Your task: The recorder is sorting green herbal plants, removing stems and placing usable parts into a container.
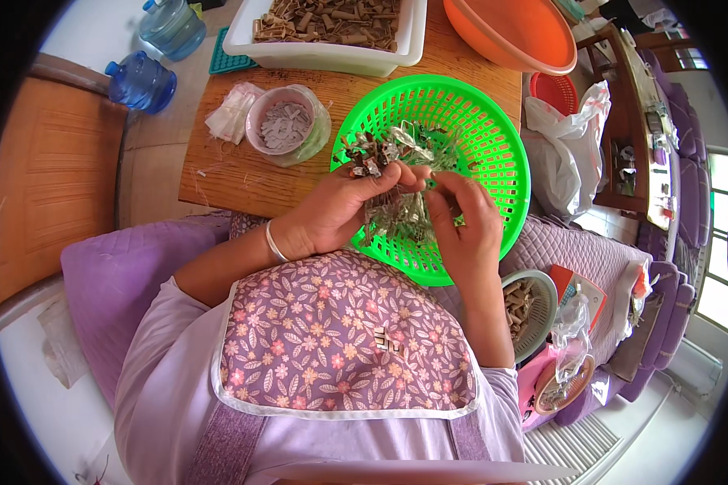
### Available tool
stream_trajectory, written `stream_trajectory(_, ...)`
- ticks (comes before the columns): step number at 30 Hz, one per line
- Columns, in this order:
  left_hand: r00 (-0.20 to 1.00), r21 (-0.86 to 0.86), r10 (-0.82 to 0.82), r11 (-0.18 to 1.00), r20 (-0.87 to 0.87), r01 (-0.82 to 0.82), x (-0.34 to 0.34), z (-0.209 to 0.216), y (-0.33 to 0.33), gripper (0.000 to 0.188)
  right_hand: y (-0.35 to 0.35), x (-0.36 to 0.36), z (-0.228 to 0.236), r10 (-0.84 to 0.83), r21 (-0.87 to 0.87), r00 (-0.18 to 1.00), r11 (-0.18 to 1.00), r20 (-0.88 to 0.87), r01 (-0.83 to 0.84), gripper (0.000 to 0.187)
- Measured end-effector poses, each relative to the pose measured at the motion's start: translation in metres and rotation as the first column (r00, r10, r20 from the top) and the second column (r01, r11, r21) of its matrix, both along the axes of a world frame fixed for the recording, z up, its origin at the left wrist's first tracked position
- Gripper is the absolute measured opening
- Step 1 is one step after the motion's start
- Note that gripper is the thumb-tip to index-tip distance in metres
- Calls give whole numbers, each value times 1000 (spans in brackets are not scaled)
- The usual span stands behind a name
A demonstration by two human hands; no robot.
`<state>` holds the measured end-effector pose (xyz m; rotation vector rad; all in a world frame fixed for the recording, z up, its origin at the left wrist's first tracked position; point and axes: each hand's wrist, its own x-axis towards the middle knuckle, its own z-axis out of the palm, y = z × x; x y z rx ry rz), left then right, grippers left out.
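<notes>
A home, seemingly a living room: purple sofas (676, 311) line the right, a quilted cover (562, 250) lies beside the desk (210, 184), and jugs (144, 81) (two, bluish) stand near a wooden door (52, 162).

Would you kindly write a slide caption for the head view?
Left hand gripping a bunch of small pieces, right hand beside it, above a green basket.

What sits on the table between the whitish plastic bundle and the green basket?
In the head view, a pinkish tub of small grey pieces stands between them.
</notes>
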<state>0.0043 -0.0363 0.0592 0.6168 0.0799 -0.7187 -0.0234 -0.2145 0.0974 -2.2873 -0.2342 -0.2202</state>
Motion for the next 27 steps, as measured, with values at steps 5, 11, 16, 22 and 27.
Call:
stream_trajectory(5, 984, 3, 39, 999, 175, -40, 3, -5, 0, 25, -1, -3, -3, 123, -86, 992, 988, -27, -125, 17)
stream_trajectory(11, 991, 38, -30, 999, 128, 25, 3, -9, 4, 24, -7, -3, -1, 236, -158, 946, 949, -222, -273, 20)
stream_trajectory(16, 998, 40, 61, 997, 3, -61, 6, -18, 11, 22, -24, 1, 1, 312, 87, 853, 949, -419, -304, 26)
stream_trajectory(22, 962, 25, 236, 970, 136, -241, 10, -10, 28, 20, -79, 7, -25, 68, 37, 894, 998, -443, -57, 27)
stream_trajectory(27, 945, 21, 232, 970, 231, -243, 7, -6, 34, 20, -84, -1, -54, -75, -503, 855, 834, -513, -228, 25)
